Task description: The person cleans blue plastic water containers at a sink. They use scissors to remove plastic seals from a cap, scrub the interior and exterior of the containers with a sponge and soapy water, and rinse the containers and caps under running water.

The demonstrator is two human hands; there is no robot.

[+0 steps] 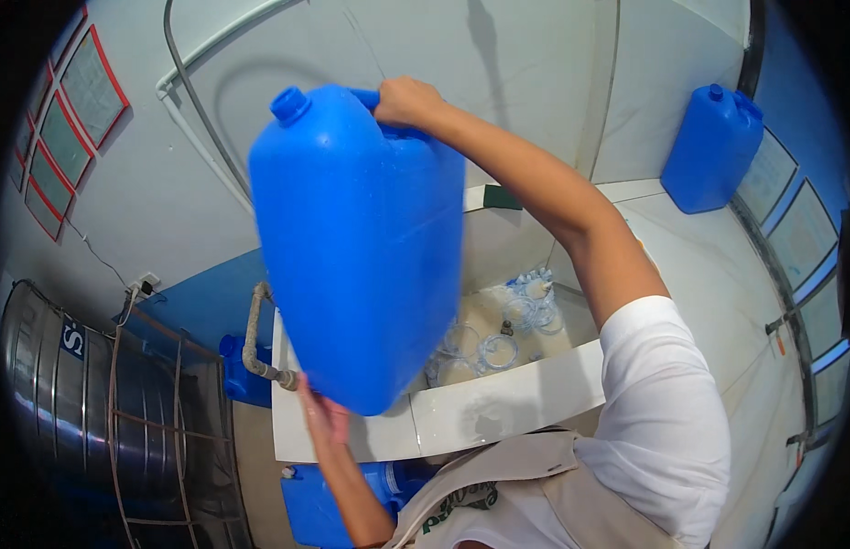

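A large blue jerrycan [350, 247] is held up in the middle of the view, upright and slightly tilted, with a blue cap on top. My right hand [403, 102] grips its top handle, fingers closed around it. My left hand [326, 414] holds the bottom left of the jerrycan from below, its fingers partly hidden. Behind and below it is a white tiled sink [507, 401], with clear plastic rings and small clear pieces [535, 302] in it, partly hidden by the jerrycan.
A steel tank [77, 412] in a metal frame stands at left, beside a beige pipe [254, 337] at the sink. Other blue jerrycans stand behind the pipe [246, 375], below the sink [333, 503] and at the back right [706, 151]. Framed sheets [95, 87] hang on the walls.
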